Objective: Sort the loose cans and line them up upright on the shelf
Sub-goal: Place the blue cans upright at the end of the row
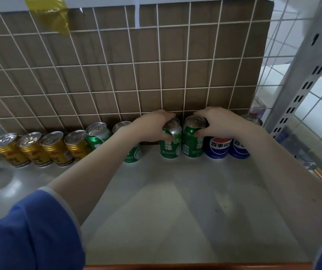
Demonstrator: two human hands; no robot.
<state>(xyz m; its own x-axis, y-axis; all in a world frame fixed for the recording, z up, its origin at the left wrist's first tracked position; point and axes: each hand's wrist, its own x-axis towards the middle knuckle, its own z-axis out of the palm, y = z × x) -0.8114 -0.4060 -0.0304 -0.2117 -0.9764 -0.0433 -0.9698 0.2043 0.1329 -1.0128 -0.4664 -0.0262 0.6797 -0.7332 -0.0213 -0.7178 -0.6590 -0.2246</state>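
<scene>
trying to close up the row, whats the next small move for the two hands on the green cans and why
Probably slide the two gripped green cans left together. The left hand holds one green can, the right hand its neighbour, and a gap separates them from the green cans further left.

Cans stand upright in a row along the back of the grey shelf [156, 191]: four gold cans [33, 151] at left, then four green cans [170, 143], two touching each other, then two blue cans [217, 147] at right.
</scene>
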